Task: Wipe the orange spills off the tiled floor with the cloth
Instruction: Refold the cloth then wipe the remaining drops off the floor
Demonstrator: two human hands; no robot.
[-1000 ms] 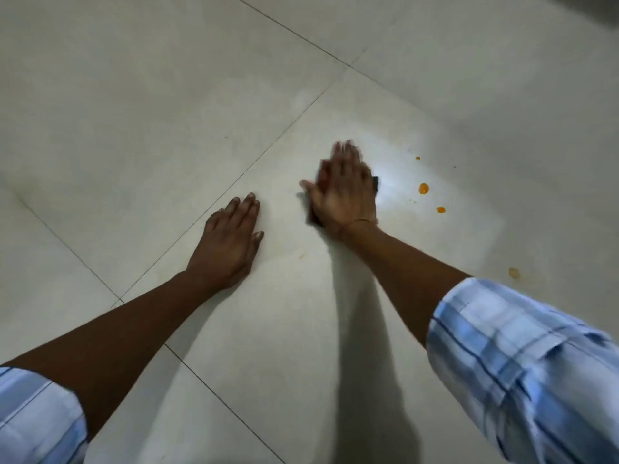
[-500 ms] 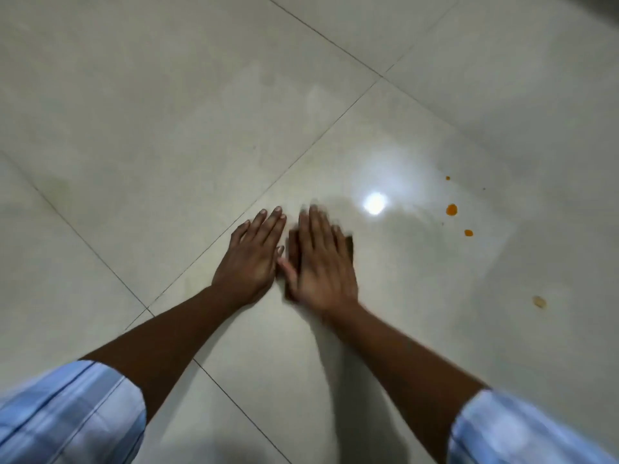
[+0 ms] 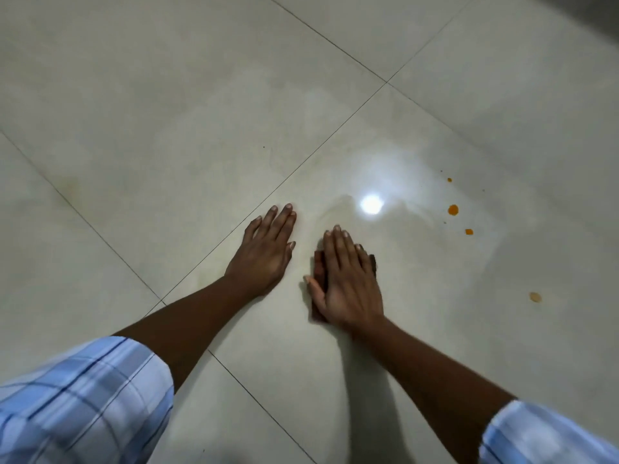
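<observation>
While the right hand presses flat on the dark cloth, its grip released like that of the left hand, wiping goes on, and next the cloth must slide to the orange spills well to its right.

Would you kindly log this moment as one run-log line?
right hand flat on cloth | left hand flat on floor | orange spills unwiped, right of cloth

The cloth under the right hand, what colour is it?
Dark brown cloth, its edges showing beneath the right hand; head view.

No readable text, label or number anywhere.
</observation>
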